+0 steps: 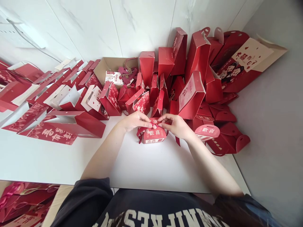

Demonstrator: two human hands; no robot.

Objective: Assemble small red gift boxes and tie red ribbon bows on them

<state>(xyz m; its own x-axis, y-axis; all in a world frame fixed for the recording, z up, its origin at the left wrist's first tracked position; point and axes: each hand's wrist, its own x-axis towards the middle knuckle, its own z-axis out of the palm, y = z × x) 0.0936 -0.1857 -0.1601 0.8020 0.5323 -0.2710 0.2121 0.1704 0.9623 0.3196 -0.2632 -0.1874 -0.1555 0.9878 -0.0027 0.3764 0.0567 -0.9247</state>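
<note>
Two hands, left (134,121) and right (177,126), pinch a red ribbon (154,126) in their fingers atop the closed red gift box (155,133) on the white table (151,167); the box looks assembled; the bow seems not yet finished.

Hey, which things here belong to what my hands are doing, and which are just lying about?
Seemingly in use:
red ribbon, held by left hand and right hand
small red box, between them

Apparently just lying about:
red gift bags, at left
cardboard box, at back
cream-panelled bag, at right
</note>
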